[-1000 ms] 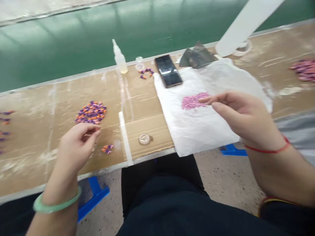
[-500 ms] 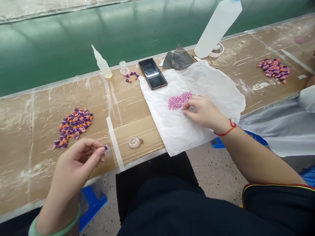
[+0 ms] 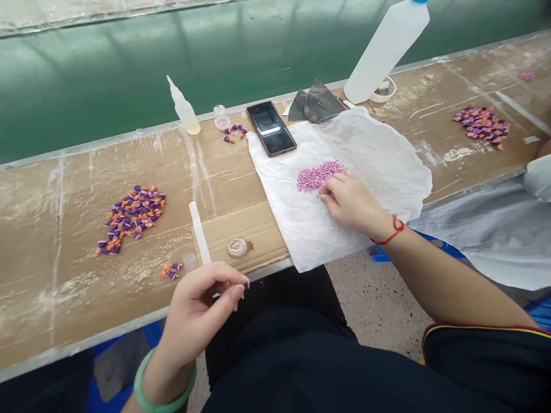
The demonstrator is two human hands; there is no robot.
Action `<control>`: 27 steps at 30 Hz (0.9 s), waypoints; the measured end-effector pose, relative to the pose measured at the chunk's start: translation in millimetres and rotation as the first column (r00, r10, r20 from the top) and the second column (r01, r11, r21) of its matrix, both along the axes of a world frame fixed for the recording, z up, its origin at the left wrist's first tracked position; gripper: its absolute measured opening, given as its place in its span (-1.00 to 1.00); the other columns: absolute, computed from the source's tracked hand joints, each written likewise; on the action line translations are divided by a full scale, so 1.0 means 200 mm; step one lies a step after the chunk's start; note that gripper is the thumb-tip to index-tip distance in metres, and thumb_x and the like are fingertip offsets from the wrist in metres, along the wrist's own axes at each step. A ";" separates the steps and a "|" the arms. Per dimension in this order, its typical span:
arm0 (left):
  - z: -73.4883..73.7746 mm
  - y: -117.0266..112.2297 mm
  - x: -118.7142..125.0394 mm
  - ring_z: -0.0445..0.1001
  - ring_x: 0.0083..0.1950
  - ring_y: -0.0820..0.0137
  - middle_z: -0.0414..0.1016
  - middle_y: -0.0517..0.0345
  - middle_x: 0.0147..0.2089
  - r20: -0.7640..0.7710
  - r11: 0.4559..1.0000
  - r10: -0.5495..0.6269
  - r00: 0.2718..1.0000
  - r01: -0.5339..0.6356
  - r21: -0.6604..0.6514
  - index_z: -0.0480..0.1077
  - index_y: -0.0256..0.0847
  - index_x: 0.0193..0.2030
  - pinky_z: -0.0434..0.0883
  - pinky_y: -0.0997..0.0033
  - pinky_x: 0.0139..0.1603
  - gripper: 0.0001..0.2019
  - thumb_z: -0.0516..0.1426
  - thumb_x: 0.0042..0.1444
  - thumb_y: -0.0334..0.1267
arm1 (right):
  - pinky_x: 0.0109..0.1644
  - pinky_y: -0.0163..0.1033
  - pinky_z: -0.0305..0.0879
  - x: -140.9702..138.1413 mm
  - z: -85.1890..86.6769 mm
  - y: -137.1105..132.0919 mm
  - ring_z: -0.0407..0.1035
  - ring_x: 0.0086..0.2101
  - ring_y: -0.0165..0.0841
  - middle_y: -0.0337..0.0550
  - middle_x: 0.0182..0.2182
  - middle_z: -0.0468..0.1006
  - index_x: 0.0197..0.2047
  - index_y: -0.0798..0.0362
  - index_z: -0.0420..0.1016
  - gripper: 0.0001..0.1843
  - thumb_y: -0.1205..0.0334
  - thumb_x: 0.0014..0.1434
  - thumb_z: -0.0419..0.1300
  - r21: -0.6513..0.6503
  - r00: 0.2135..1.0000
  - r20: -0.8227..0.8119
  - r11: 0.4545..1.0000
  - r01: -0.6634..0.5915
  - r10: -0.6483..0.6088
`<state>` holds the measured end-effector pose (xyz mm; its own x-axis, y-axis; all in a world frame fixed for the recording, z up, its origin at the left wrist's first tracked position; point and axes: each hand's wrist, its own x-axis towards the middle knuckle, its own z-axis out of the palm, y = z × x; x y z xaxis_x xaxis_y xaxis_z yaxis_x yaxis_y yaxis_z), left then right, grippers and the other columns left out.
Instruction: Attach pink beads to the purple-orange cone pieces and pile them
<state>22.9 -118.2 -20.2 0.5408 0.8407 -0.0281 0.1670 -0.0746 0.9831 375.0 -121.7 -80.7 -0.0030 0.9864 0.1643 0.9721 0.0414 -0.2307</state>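
My left hand (image 3: 200, 312) is closed in a pinch on a small purple piece (image 3: 247, 284) with a pink edge, above the table's front edge. My right hand (image 3: 352, 202) rests at the near side of a pile of tiny pink beads (image 3: 316, 176) on a white cloth (image 3: 297, 232). Its thumb and forefinger are pressed together; whatever is between them is too small to make out. Left of my left hand lies a little group of purple-and-orange pieces (image 3: 172, 270), and beyond it a larger heap of them (image 3: 136, 211).
Behind the cloth are a phone (image 3: 272, 129), a dropper bottle (image 3: 186, 110), dark curved sheets (image 3: 321, 103), a large white bottle (image 3: 385, 51) and a tape roll (image 3: 384, 90). A round clear dish (image 3: 237, 248) sits near the front edge. Another heap (image 3: 482, 124) lies far right.
My left hand has moved right and nearer to my body, with the small piece still pinched. The little group it covered now shows. My right hand's fingers have drawn closer together by the beads.
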 end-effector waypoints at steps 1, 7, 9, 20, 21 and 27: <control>0.00 -0.01 0.02 0.42 -0.59 0.47 0.53 0.14 -0.47 0.021 1.000 -0.015 1.000 0.015 -0.016 0.58 -0.15 -0.33 0.35 0.52 -0.60 -0.91 0.24 0.17 -0.35 | -0.04 0.06 0.29 0.00 -0.01 0.00 0.32 -0.26 -0.11 -0.04 -0.39 0.45 -0.42 -0.03 0.28 -0.85 0.34 0.18 0.05 0.005 1.000 0.002 1.000 -0.001 0.001; 0.00 -0.02 0.09 0.40 -0.60 0.51 0.51 0.17 -0.48 0.062 0.995 -0.064 0.996 0.069 -0.075 0.54 -0.17 -0.35 0.33 0.55 -0.61 -0.87 0.20 0.23 -0.32 | -0.02 0.06 0.29 -0.02 -0.01 -0.03 0.35 -0.24 -0.11 -0.04 -0.37 0.48 -0.40 -0.04 0.27 -0.86 0.34 0.19 0.05 0.040 0.999 -0.045 0.999 0.015 -0.013; 0.00 -0.03 0.10 0.41 -0.59 0.51 0.50 0.18 -0.49 0.047 0.994 -0.063 0.997 0.067 -0.090 0.54 -0.18 -0.35 0.34 0.56 -0.60 -0.87 0.19 0.23 -0.33 | 0.00 0.07 0.28 -0.03 0.00 -0.03 0.36 -0.23 -0.11 -0.05 -0.37 0.50 -0.40 -0.04 0.29 -0.87 0.33 0.19 0.07 0.053 0.995 -0.097 0.998 0.027 -0.022; -0.04 -0.06 0.09 0.39 -0.59 0.48 0.49 0.14 -0.49 0.022 0.988 -0.003 1.000 0.006 -0.156 0.53 -0.21 -0.37 0.31 0.52 -0.62 -0.81 0.21 0.24 -0.19 | 0.01 0.07 0.24 -0.09 0.04 0.01 0.34 -0.24 -0.13 -0.08 -0.34 0.57 -0.40 -0.03 0.44 -0.82 0.38 0.17 0.09 0.047 0.981 -0.179 0.997 -0.064 0.071; -0.04 -0.06 0.09 0.40 -0.59 0.49 0.49 0.14 -0.49 0.026 0.987 -0.006 1.000 0.010 -0.160 0.53 -0.21 -0.36 0.31 0.53 -0.62 -0.81 0.21 0.24 -0.20 | 0.01 0.07 0.24 -0.09 0.05 0.01 0.34 -0.24 -0.13 -0.08 -0.34 0.57 -0.40 -0.03 0.44 -0.82 0.39 0.17 0.09 0.045 0.981 -0.181 0.997 -0.069 0.076; -0.05 -0.07 0.08 0.40 -0.58 0.50 0.49 0.17 -0.48 0.064 0.982 -0.008 0.998 0.020 -0.187 0.53 -0.19 -0.35 0.31 0.56 -0.60 -0.84 0.21 0.24 -0.24 | 0.00 0.06 0.24 -0.09 0.06 0.00 0.36 -0.23 -0.13 -0.07 -0.33 0.57 -0.38 -0.03 0.41 -0.90 0.34 0.15 0.13 0.057 0.978 -0.203 0.998 -0.040 0.051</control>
